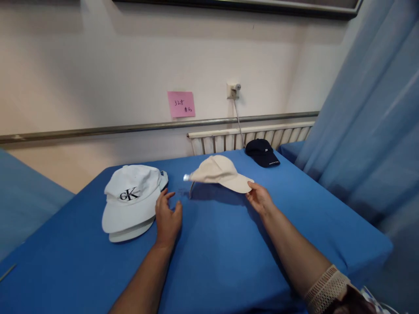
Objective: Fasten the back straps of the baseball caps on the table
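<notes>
White caps (132, 200), stacked on the blue-covered counter (209, 244); left hand (168, 218) beside them, fingers parted, grip empty. Centre: beige cap (218, 170), its brim edge pinched by the right hand (260, 198); supporting the drooping rear would likely steady it. Far right: dark cap (262, 152), resting apart.

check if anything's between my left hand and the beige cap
Nothing visible stands between your left hand and the beige cap; only the blue cloth shows in the gap. The white caps are on the hand's other side, and your right hand holds the beige cap's brim.
</notes>
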The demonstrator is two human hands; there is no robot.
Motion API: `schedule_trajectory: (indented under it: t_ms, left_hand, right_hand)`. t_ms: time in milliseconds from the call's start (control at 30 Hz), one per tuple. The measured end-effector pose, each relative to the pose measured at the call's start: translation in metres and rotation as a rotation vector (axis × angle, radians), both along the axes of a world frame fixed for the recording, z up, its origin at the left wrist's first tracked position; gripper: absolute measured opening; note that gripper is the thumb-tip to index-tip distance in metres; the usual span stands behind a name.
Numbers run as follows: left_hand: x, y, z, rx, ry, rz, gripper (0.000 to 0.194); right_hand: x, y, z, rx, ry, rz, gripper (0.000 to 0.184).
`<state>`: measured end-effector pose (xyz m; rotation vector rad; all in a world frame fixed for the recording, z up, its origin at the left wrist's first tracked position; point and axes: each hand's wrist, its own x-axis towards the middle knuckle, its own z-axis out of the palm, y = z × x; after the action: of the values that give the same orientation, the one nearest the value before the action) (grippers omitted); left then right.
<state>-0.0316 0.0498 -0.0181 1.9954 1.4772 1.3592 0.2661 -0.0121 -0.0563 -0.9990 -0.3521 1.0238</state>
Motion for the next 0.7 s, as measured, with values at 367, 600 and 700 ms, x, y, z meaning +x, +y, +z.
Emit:
schedule_trajectory:
  t_ms: [367,600,700]
  left_hand:
    - [0.091,-0.052,-0.021,-0.816,-0.881,-0.453,0.042]
    - [0.034,-0.009,0.061,-0.575,-1.002,-0.335,0.02]
    - [-0.025,0.017,0.103,-0.361,-1.049,-0.28,0.015]
  right_hand:
    - [-0.103,-0.031,0.002,0.133,0.236,0.392,0.033]
    - [-0.088,-0.032,0.001,0.028,-0.066,0.59,0.037]
    - [-0.083,-0.029,0.0,-0.013,-0.095,0.601,0.038]
